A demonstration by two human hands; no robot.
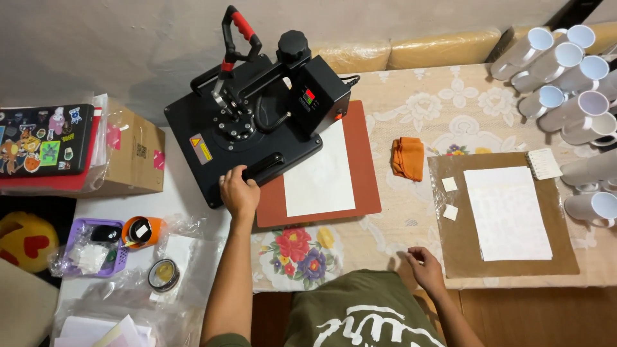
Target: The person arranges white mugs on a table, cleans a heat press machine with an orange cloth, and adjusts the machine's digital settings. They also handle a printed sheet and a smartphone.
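- Left hand (pixel 239 193) gripping front bar handle (pixel 268 168) of black heat press (pixel 250 122), fingers curled tight around it.
- Press's top plate sitting swung to the left, baring red-brown base pad (pixel 365 173) with white sheet (pixel 319 177) lying on it.
- Right hand (pixel 424 268) resting on worktop (pixel 411 115) edge, loosely half-curled, holding nothing, just beside brown board (pixel 450 247).
- Orange cloth (pixel 408 158) lying between pad and board.
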